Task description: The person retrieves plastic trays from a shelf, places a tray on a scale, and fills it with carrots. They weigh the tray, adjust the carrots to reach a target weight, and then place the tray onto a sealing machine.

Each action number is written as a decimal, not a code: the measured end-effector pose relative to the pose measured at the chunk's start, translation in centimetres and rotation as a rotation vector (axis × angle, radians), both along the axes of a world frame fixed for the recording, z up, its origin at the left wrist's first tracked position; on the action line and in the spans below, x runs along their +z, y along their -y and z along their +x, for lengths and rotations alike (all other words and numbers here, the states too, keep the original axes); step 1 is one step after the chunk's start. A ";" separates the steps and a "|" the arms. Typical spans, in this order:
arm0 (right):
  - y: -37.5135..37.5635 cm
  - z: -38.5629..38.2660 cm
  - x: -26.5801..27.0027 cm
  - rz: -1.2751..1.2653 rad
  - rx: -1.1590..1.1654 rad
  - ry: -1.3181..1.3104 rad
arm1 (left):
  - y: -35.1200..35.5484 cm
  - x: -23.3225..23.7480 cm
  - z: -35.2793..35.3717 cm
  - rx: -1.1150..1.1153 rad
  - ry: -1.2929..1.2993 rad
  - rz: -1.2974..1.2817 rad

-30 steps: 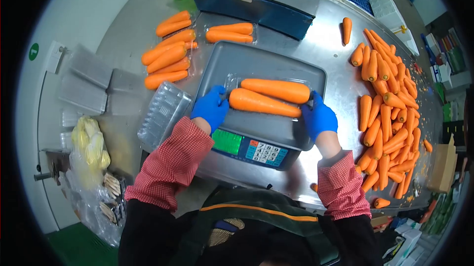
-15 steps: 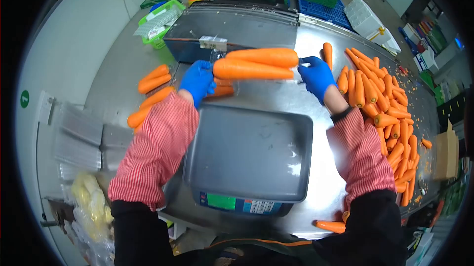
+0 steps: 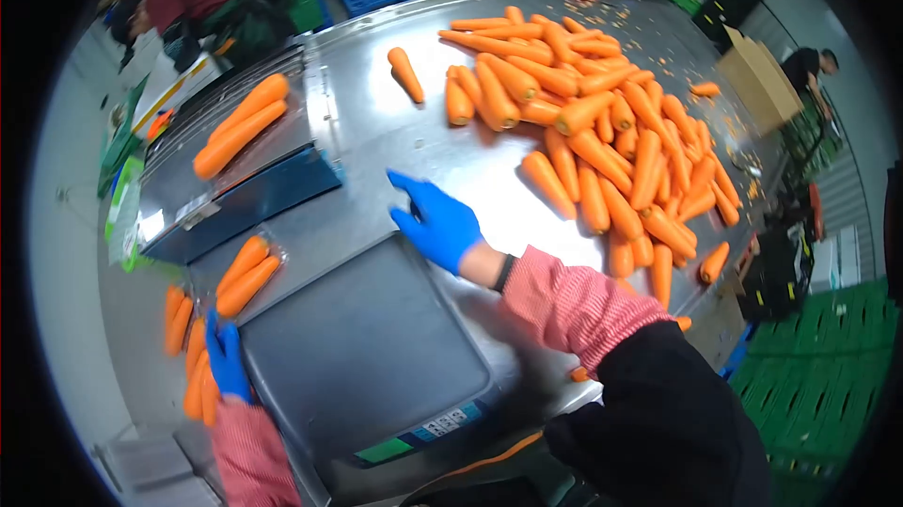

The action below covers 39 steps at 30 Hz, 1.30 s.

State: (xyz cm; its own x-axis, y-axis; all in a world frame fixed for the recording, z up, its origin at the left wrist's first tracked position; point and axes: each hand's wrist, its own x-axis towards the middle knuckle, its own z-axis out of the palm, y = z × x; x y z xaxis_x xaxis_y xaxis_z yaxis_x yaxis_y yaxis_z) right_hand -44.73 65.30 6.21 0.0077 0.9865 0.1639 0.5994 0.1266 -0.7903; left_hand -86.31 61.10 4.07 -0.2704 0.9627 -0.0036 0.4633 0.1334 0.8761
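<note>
Blue gloves cover both hands. My right hand (image 3: 437,225) hovers over the metal table just past the tray's upper right corner, fingers apart and nothing in it. My left hand (image 3: 227,356) is at the left edge of the grey tray (image 3: 362,356) of a scale, beside several carrots (image 3: 200,375); its fingers are extended. The tray holds nothing. Two carrots (image 3: 241,126) lie side by side on the dark box-like machine (image 3: 273,178). A bagged pair of carrots (image 3: 247,277) lies between machine and tray.
A large heap of loose carrots (image 3: 602,131) covers the table's right side, with one carrot (image 3: 405,74) apart from it. A person (image 3: 188,8) bends at the upper left; another person (image 3: 807,74) is at the far right. Green crates (image 3: 818,385) stand at the lower right.
The two carrots I held between my hands now lie on the machine. My hands have let go and moved apart, the left down beside the tray. The view has swung to the right.
</note>
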 end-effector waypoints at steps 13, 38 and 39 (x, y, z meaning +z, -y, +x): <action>17.3 19.9 -0.9 -0.186 -0.474 0.960 | 7.9 4.0 11.5 0.278 0.737 -0.479; 16.4 27.1 -3.4 -0.295 -0.593 0.507 | 19.5 3.5 7.1 0.014 -0.963 0.363; 16.4 28.2 -5.2 -0.318 -0.616 0.238 | 22.0 3.4 7.5 -0.017 -0.974 0.291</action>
